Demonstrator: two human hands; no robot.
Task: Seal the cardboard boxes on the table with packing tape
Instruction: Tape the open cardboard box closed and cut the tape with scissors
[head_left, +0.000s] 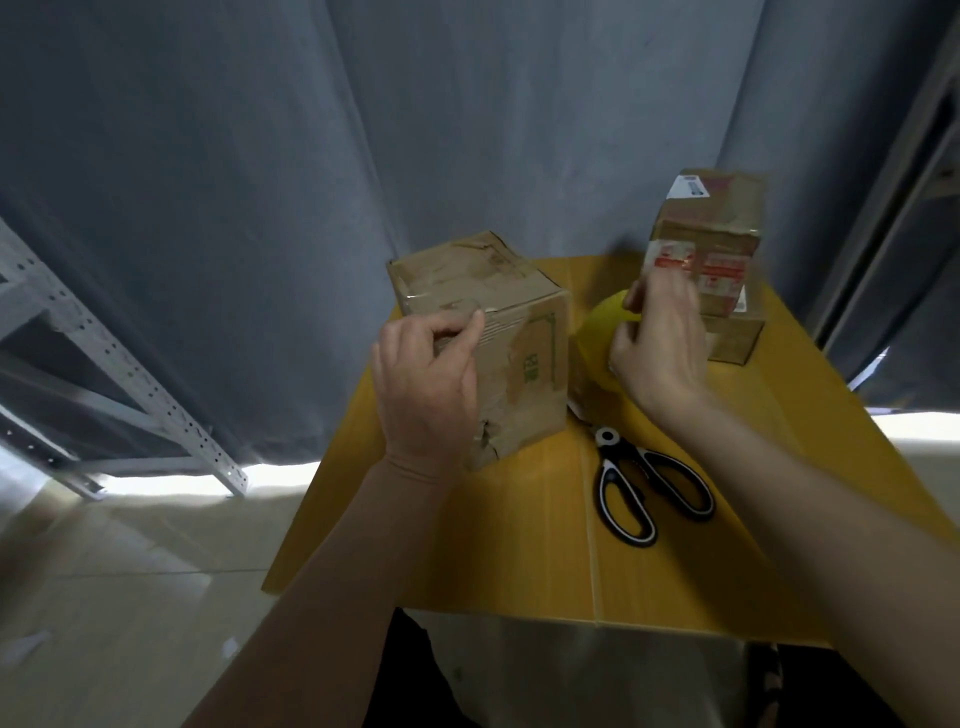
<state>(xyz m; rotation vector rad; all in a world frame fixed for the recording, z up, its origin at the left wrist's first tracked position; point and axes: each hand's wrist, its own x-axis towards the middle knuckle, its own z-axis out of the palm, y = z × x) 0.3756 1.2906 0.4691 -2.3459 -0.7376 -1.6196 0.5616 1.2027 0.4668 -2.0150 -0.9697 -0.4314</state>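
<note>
A worn cardboard box (498, 312) stands on the yellow table (498, 545), left of centre. My left hand (426, 384) rests against its near left edge, thumb and forefinger pinching at the top rim where clear tape runs. Just right of the box, my right hand (660, 343) grips a yellow roll of packing tape (597, 338), fingers curled over its top. A second, taller cardboard box (711, 254) with white and red labels stands behind the right hand.
Black-and-white scissors (644, 483) lie shut on the table near the roll, handles toward me. Grey curtains (311, 156) hang behind the table. A perforated metal rack frame (104, 364) leans at the left over a pale tiled floor.
</note>
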